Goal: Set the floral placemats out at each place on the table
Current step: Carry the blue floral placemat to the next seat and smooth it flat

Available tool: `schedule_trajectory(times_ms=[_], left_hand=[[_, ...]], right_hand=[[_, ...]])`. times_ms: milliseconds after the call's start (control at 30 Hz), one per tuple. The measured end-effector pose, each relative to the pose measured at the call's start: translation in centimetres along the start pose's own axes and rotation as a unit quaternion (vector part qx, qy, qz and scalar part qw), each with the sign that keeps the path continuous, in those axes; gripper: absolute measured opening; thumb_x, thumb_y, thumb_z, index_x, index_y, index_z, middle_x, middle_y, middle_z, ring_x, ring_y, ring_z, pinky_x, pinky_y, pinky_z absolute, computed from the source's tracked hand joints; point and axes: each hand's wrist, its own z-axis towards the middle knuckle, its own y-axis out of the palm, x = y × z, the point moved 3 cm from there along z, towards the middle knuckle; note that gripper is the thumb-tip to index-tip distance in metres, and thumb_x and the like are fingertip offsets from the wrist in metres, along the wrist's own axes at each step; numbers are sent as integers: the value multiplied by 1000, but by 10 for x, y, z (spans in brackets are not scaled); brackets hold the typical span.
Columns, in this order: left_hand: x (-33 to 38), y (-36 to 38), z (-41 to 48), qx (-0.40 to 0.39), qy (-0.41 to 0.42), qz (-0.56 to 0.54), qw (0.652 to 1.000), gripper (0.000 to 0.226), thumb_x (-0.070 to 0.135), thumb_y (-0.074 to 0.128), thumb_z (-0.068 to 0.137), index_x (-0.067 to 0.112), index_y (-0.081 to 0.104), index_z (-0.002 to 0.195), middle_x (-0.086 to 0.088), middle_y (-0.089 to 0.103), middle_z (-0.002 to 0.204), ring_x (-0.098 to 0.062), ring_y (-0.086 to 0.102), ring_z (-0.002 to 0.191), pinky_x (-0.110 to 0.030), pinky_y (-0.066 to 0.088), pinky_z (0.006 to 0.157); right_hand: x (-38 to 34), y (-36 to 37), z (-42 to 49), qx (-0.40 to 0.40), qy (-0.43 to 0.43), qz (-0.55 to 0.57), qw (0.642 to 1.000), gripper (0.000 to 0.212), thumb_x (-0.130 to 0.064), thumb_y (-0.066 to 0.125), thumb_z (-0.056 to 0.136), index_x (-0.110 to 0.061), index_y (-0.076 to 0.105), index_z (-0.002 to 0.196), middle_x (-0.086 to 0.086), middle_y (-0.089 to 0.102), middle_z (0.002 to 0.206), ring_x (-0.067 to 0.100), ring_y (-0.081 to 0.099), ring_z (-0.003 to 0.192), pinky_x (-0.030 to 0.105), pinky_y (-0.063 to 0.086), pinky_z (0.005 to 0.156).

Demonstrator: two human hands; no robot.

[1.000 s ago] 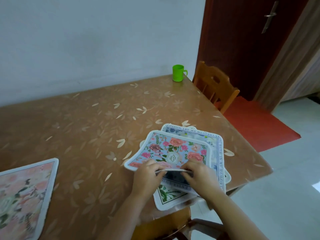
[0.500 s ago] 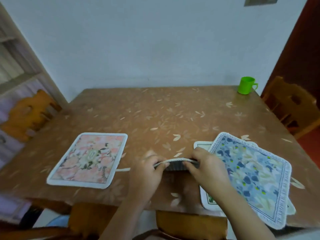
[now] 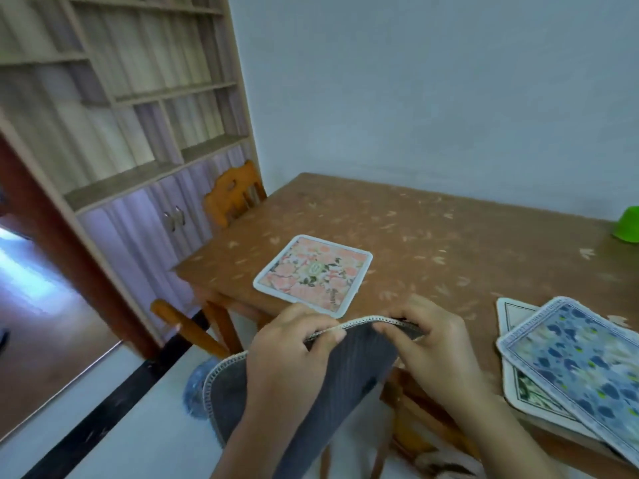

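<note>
Both hands hold one placemat by its upper edge, in the air off the table's near-left corner; I see its dark grey back and pale lace border. My left hand pinches the edge on the left and my right hand pinches it on the right. A pink floral placemat lies flat near the table's left end. A blue floral placemat lies on a white one with a green print at the near right edge of the brown table.
A green cup stands at the far right by the wall. One wooden chair sits at the table's left end, another at the near-left side. A shelving unit with cabinets fills the left wall.
The view has swung left, from the table's right end toward its left end. Both hands carried the held placemat left, off the stack; its grey back now faces me.
</note>
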Motion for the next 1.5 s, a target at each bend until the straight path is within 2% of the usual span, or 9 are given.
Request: schedule_trajectory(times_ms=[133,267,433,667,833,1000,1233,1400,1500], left_hand=[[-30,-49,-35,-7,-35,26,999,8,16,72,75,23,71,73,22,57,70,-1,54,75,-13,41,66],[-67,-89,-65,-2,-105,51,993,7,22,67,79,27,71,76,17,63,76,-1,55,76,-14,41,70],[-105,-128,-86,16,-159,104,982,8,26,64,81,28,70,75,16,62,76,-2,54,73,-16,38,66],[-186,-174,-83,7,-244,82,966,4,28,69,77,32,70,76,20,60,76,-1,55,76,-33,51,76],[-257,-204,-45,-9,-274,93,957,3,32,69,76,31,70,78,13,64,80,-4,57,77,-34,51,76],[-321,-240,23,-21,-276,126,953,3,33,68,78,32,69,75,16,62,78,-2,55,75,-19,43,67],[-392,-266,83,3,-260,148,954,2,28,69,77,29,70,77,22,57,74,-1,56,72,-16,42,67],[-454,-288,107,19,-285,102,953,9,17,71,76,26,71,76,24,58,73,3,55,74,-10,40,68],[-497,-303,129,19,-288,82,954,11,17,70,77,27,70,76,22,60,75,-1,57,76,-14,42,71]], right_hand=[[-39,41,-17,-84,-1,26,996,17,-12,74,72,-27,68,73,-14,66,74,3,60,73,24,48,65],[-75,86,-29,-162,-29,17,986,16,-12,74,73,-27,69,76,-15,64,75,6,60,73,29,52,64],[-103,139,-31,-238,-67,8,969,12,-17,72,75,-28,68,76,-19,61,74,2,59,72,27,52,64],[-120,240,-4,-327,-83,3,941,3,-27,69,76,-29,67,77,-15,65,76,1,58,74,19,47,65],[-129,322,36,-350,-87,22,933,4,-27,70,76,-30,68,79,-14,65,75,0,58,70,12,43,60],[-140,396,98,-344,-81,41,935,3,-25,70,77,-26,69,78,-12,65,73,4,57,67,19,46,59],[-146,477,162,-346,-75,37,935,4,-22,71,76,-24,69,78,-24,49,62,4,53,63,14,38,56],[-157,536,196,-366,-79,12,927,2,-26,69,77,-26,67,78,-18,56,70,3,53,67,21,44,59],[-164,576,218,-364,-69,-6,929,2,-26,70,77,-25,68,77,-14,60,72,3,52,66,18,39,57]])
